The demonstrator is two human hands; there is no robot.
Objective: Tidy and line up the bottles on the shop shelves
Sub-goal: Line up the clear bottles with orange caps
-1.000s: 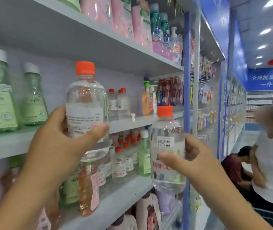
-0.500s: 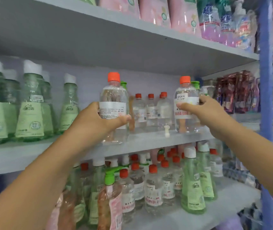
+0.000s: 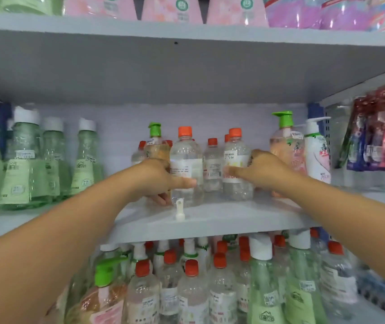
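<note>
two hands (image 3: 156, 181), two green-pump bottles (image 3: 286, 146), one white nozzle (image 3: 179, 209).

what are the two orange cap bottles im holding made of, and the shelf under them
Left bottle and right bottle: likely clear thin plastic, glossy, with see-through ribbed walls, paper-looking labels and opaque orange caps. Shelf: probably painted metal, with a smooth matte pale grey surface; can't be sure.
</note>
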